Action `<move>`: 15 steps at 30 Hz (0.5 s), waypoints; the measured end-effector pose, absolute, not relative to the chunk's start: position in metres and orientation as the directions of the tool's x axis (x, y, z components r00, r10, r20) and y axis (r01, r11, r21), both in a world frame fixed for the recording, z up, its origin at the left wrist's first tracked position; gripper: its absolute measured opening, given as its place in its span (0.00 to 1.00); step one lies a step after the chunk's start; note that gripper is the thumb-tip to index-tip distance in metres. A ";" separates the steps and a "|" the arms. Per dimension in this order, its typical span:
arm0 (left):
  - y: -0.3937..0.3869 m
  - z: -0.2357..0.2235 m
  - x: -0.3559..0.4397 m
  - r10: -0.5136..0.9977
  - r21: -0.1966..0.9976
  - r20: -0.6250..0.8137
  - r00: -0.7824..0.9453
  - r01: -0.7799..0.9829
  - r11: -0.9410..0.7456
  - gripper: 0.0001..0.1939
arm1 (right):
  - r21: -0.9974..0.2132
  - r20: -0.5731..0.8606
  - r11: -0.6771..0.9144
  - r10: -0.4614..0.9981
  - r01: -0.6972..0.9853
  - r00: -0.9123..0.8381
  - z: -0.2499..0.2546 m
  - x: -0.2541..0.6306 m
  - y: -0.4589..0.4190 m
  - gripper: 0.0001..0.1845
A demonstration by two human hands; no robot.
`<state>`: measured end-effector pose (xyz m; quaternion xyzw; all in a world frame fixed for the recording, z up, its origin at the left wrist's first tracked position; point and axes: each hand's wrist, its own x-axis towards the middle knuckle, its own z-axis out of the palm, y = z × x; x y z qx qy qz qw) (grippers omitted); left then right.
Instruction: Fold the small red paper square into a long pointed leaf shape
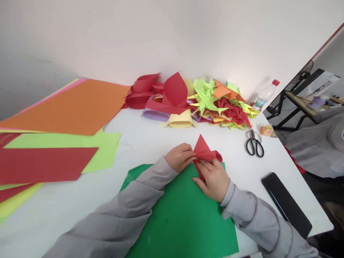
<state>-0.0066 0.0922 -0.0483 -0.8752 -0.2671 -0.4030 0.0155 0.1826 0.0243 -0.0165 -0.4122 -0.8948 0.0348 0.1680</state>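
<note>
A small folded red paper piece [203, 149] with a pointed tip lies over the top edge of a green sheet [182, 215] on the white table [150, 143]. My left hand [180, 157] pinches its left side, fingers closed on the paper. On its lower right part, my right hand [213, 178] presses and grips with fingers curled over the fold. Both arms wear grey sleeves.
A pile of folded paper shapes [201, 102] in red, green, yellow and orange lies at the back. Large coloured sheets [72, 107] cover the left side. Black scissors [254, 144], a black phone [286, 203], a plastic bottle [264, 95] and a small yellow packet [266, 129] are on the right.
</note>
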 end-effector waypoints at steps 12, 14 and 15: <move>0.089 -0.047 -0.003 0.420 0.159 0.731 0.538 0.464 -0.871 0.14 | -0.163 0.268 0.660 0.745 0.733 -0.611 -0.016 0.182 0.023 0.27; 0.089 -0.046 -0.002 0.400 0.144 0.745 0.533 0.457 -0.878 0.13 | -0.162 0.264 0.657 0.748 0.736 -0.609 -0.017 0.182 0.023 0.27; 0.088 -0.046 -0.002 0.389 0.136 0.756 0.526 0.455 -0.880 0.12 | -0.161 0.262 0.656 0.748 0.737 -0.609 -0.017 0.182 0.023 0.28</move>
